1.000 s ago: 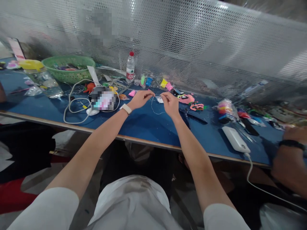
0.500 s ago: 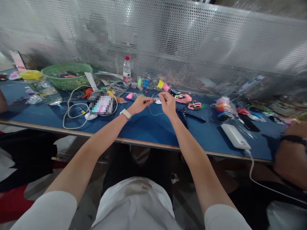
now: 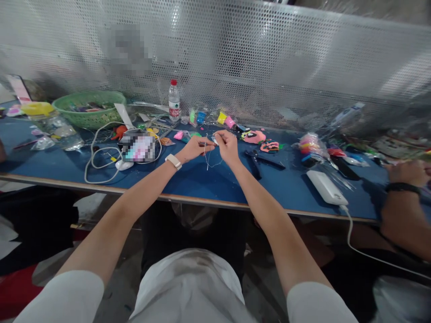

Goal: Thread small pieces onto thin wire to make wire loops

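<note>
My left hand (image 3: 197,149), with a white band (image 3: 173,161) at its wrist, is closed in a pinch over the middle of the blue table. Close beside it on the right, my right hand (image 3: 227,146) also pinches, its fingertips nearly meeting the left ones. A thin pale thread (image 3: 215,165) hangs in a loop between the two, with one white end dangling below the left fingers. Something small and whitish shows at the right fingertips, too small to name. Behind the hands lie small bags of coloured clay, among them a pink bag (image 3: 179,135).
Right of my hands lie black scissors-like tools (image 3: 264,160), pink clay pieces (image 3: 254,136) and a white power bank (image 3: 326,187). A bottle (image 3: 174,101), a green basket (image 3: 89,117) and a cabled device (image 3: 137,146) stand left. Another person's hand (image 3: 407,172) rests far right.
My right hand has come closer to the left one, and the thread's white end now hangs lower beneath the left fingers. The whole view has shifted slightly.
</note>
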Motion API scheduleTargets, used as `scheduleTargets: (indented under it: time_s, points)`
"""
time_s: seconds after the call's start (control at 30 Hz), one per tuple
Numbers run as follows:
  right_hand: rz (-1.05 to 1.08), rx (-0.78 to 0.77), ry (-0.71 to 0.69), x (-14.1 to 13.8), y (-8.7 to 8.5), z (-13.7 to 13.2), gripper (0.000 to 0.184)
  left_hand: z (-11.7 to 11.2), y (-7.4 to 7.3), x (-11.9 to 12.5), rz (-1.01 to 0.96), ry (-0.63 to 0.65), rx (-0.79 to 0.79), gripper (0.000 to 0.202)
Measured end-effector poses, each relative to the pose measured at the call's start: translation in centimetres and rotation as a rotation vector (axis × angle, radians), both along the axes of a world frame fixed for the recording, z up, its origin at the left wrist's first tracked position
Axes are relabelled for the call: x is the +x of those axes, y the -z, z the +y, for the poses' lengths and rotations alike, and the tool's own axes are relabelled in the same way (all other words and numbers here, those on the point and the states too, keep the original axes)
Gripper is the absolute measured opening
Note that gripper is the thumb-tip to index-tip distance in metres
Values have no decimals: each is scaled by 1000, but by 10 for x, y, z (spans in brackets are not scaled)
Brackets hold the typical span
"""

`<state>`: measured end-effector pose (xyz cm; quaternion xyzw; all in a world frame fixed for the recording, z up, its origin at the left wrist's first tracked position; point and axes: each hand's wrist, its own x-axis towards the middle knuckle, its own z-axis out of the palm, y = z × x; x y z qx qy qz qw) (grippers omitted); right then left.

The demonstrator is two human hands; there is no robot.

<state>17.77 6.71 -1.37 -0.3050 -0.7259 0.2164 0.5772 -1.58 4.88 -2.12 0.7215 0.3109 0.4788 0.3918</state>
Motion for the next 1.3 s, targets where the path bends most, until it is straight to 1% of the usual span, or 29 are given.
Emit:
scheduleTargets:
  time_s: [0.1,0.2,0.33,0.47,0.6,0.73,0.93,1.03,1.13,1.17,1.2,1.23,1.3]
  points:
    - [23,-12,52,5,-1,6,62,0,-1,-1,-20,-48,-36,32]
    - [79,-42,100,9,1,13,63,0,-1,-1,-75,-96,-41,28]
    - [118,-48,138,8,6,21,67,1,1,0,-66,-77,-44,25]
    - [102,-94,95,5,11,24,70,4,3,2,-97,-48,-56,31]
    - [75,-140,48,1,16,22,74,3,3,2,-85,-5,-44,39]
    - [90,-160,26,-3,13,13,72,-3,0,4,-71,45,-28,43]
    - [66,-69,35,-9,4,-1,65,-8,-1,10,-93,83,-112,48]
    - [44,-42,14,-8,2,-2,59,-7,0,8,-110,107,-132,49]
    - [23,5,59,-1,0,1,56,0,2,3,-79,123,-143,51]
    - [14,20,91,2,-1,3,56,2,3,1,-60,97,-144,50]
    - [9,33,125,6,-2,5,57,5,5,-1,-39,39,-139,48]
    - [6,44,153,9,-2,6,57,8,5,-2,-18,-54,-124,45]
    - [9,61,194,13,-3,7,59,10,6,-4,16,-298,-41,37]
